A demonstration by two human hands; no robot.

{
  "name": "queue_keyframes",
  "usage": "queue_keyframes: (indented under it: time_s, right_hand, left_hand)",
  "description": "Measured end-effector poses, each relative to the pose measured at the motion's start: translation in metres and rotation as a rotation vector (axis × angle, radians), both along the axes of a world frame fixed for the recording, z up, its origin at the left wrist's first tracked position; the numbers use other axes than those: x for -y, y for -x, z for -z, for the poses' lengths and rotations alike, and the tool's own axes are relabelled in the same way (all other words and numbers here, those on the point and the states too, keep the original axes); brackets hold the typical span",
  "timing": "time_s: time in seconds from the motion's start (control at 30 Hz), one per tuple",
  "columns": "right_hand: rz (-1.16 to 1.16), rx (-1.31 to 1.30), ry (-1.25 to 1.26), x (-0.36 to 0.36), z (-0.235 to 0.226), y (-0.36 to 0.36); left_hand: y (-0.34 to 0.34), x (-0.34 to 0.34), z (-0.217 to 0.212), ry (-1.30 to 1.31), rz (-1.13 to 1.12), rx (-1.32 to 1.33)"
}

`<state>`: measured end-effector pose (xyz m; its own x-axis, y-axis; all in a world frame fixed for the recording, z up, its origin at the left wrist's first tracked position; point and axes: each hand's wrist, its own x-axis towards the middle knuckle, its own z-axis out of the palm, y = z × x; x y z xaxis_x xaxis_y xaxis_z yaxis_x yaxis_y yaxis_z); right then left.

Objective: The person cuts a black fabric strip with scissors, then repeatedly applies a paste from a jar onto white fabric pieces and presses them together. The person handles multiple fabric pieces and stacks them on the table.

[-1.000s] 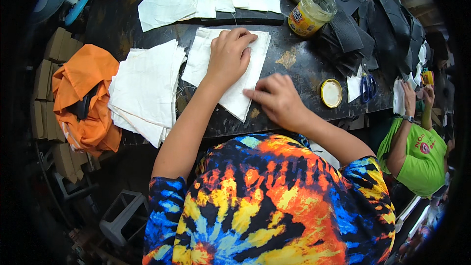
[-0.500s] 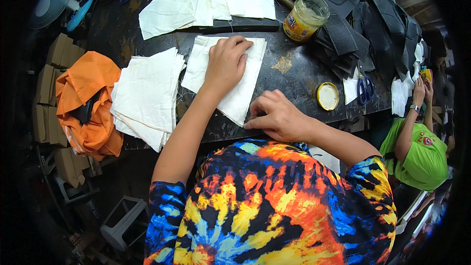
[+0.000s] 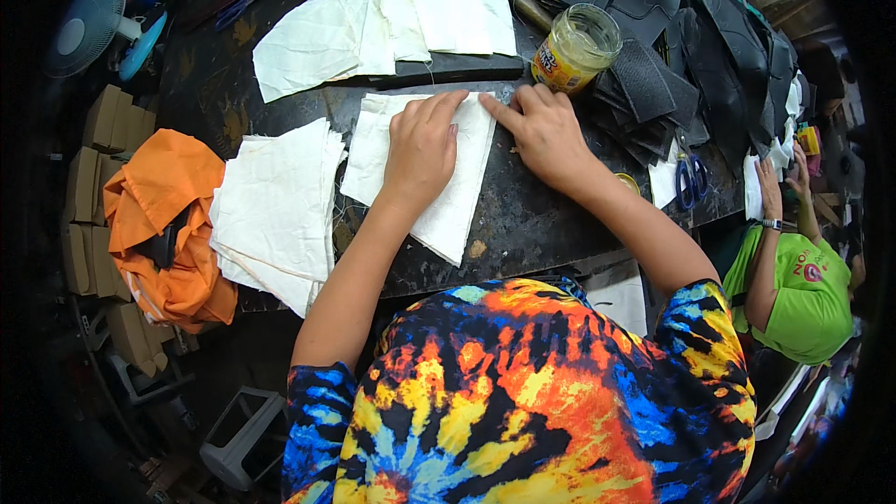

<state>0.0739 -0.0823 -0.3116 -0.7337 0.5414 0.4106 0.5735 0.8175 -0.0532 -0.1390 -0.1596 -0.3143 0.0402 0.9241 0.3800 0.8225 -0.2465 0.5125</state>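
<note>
Worn black table (image 3: 551,233), white cloth stacks (image 3: 457,201), open glass jar (image 3: 574,51), black pieces (image 3: 644,84)

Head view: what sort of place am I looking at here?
Probably a small workshop for fabric or leather-like goods, though I can't tell exactly what is made. Signs: piled white cloth pieces on a worn dark table, a heap of black leather-like pieces, and blue-handled scissors.
</note>
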Motion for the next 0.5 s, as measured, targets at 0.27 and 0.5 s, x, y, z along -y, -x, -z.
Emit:
queue_keyframes:
  time_s: [0.27, 0.5]
  right_hand:
    - [-0.017, -0.127, 0.054, 0.014, -0.016, -0.004]
    - [-0.256, -0.004, 0.321, 0.069, -0.023, -0.021]
  left_hand:
    - [0.001, 0.001, -0.003, -0.011, 0.011, 0.020]
    - [0.042, 0.014, -0.026, -0.046, -0.270, -0.090]
